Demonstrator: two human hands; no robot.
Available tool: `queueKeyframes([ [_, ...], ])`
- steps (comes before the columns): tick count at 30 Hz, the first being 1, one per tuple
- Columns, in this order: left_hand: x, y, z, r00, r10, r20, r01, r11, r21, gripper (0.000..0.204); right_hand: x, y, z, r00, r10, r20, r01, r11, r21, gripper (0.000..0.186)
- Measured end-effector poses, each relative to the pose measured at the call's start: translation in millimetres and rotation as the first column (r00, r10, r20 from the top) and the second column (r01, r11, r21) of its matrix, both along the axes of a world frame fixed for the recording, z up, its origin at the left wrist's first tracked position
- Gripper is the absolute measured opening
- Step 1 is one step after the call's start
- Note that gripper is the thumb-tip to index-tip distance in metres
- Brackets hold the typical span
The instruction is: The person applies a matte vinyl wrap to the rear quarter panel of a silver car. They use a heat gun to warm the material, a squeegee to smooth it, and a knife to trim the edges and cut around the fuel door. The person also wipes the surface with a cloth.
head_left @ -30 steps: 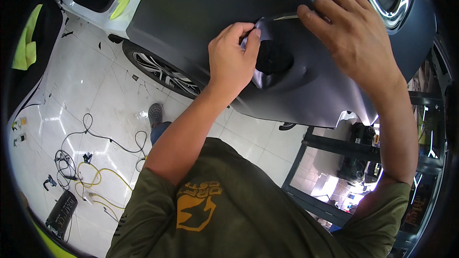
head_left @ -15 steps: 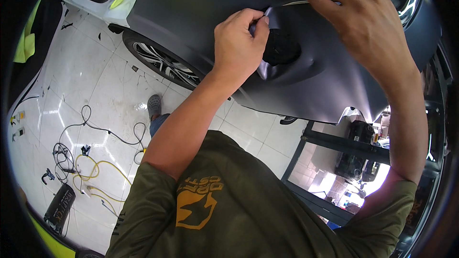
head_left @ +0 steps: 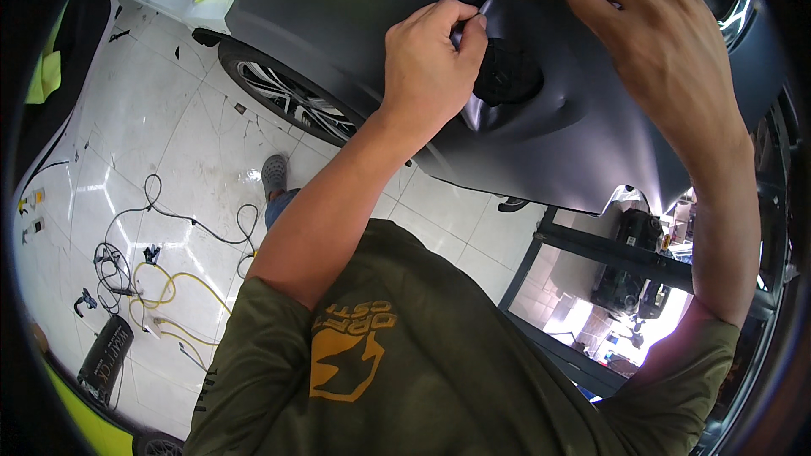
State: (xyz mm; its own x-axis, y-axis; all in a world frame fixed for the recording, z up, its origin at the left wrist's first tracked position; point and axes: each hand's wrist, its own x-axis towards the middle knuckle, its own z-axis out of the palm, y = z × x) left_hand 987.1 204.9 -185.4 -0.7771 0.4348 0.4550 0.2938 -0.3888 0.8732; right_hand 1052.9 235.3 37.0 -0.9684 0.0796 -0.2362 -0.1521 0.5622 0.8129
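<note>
A dark grey, satin vinyl wrap film (head_left: 583, 139) lies over the side of a car, its lower edge hanging loose. My left hand (head_left: 429, 63) pinches a fold of that film between thumb and forefinger, beside a dark round opening (head_left: 508, 74). Creases and a small bump show in the film around the opening. Farther right, my right hand (head_left: 663, 46) is bent over the film's upper edge, with thumb and fingers closed at it. Its fingertips are partly hidden, and a pale strip runs along the edge between the two hands.
A car wheel (head_left: 291, 93) stands left of my left forearm. Black and yellow cables (head_left: 173, 287) and a black cylinder (head_left: 106, 359) lie on the tiled floor. Yellow-green cloths (head_left: 44, 76) hang at far left. A dark-framed glass panel (head_left: 583, 287) is at right.
Both hands have shifted slightly right in the picture, the left one also a little up. The film and car have shifted right with them; the pinch looks the same.
</note>
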Motion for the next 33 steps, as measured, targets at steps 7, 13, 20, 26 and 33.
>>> queueKeyframes([
  [7, -0.6, 0.7, -0.9, 1.0, -0.012, 0.019, 0.012, 1.0, 0.011, 0.008, 14.5, 24.0, -3.9, 0.992, 0.124, 0.007, -0.124, 0.992, -0.007, 0.032],
  [13, -0.6, 0.7, -2.8, 1.0, -0.003, -0.005, 0.003, 1.0, 0.012, 0.009, 17.2, 18.3, -2.9, 0.998, 0.058, 0.007, -0.058, 0.998, 0.002, 0.033],
  [20, -0.5, 1.2, -3.6, 1.0, -0.001, -0.013, 0.001, 1.0, 0.002, 0.01, 30.7, 26.1, -10.3, 0.995, 0.069, -0.077, -0.073, 0.996, -0.047, 0.032],
  [26, -0.4, 0.8, -5.5, 1.0, -0.03, 0.008, 0.03, 1.0, 0.007, 0.011, 43.7, 29.1, -24.9, 0.978, 0.026, -0.205, -0.05, 0.992, -0.113, 0.03],
  [33, 0.4, -3.0, -3.7, 0.994, -0.078, 0.072, 0.079, 0.997, -0.005, 0.014, 52.9, 23.9, -32.0, 0.967, -0.064, -0.246, 0.021, 0.985, -0.172, 0.032],
])
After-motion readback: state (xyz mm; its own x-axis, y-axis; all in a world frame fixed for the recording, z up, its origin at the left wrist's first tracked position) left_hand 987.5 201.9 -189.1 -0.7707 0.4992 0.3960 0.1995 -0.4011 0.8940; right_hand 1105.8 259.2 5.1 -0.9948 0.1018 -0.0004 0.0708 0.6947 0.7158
